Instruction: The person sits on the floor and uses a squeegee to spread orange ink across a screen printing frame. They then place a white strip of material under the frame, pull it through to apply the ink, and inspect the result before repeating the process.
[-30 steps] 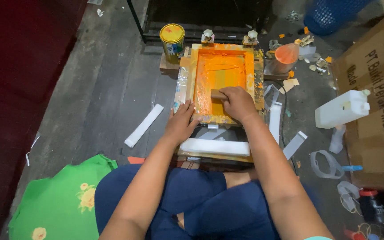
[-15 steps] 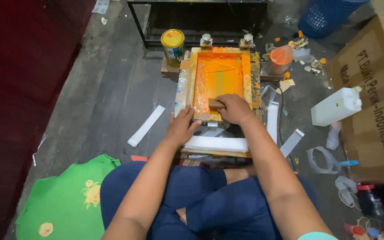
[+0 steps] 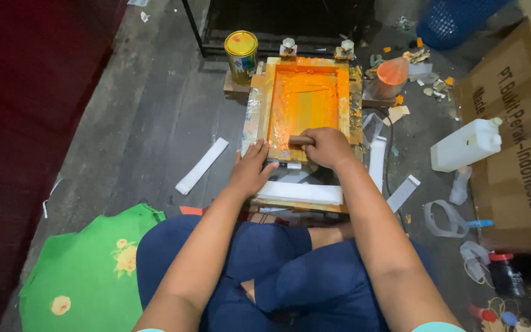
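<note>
— Right hand [image 3: 327, 146] first: what is it doing?

— It is clenched around a squeegee [image 3: 300, 140], whose brown wooden handle sticks out to the left of the fist. The tool sits at the near end of the printing frame [image 3: 305, 101], down on the orange-smeared mesh.

— And the left hand [image 3: 252, 171]?

— Released, fingers spread, palm pressed flat on the near left corner of the frame. It grasps nothing.

— What lies closest to the person?

— Blue-clad crossed legs, with a green cloth [image 3: 87, 270] bearing yellow flowers on the floor to their left. Just past the knees, a white strip [image 3: 300, 192] lies across the low board under the frame, right beside the left wrist.

— So where is the frame itself?

— On the floor straight ahead, between the two forearms and beyond. Its wooden border is caked in orange ink, and the inner screen is orange with a paler streak down the middle.

— Anything beside it?

— A loose white strip [image 3: 202, 165] lies on the dark floor off to the left, well apart. To the right stand a white plastic jug [image 3: 466, 145] and a large cardboard box [image 3: 511, 141], with scraps of tape near them.

— And farther back?

— A yellow-lidded tin can [image 3: 241, 55] stands just beyond the frame's far left corner. An orange-stained cup [image 3: 391, 76] sits past the far right corner, and a blue basket [image 3: 456, 21] is at the far edge.
</note>
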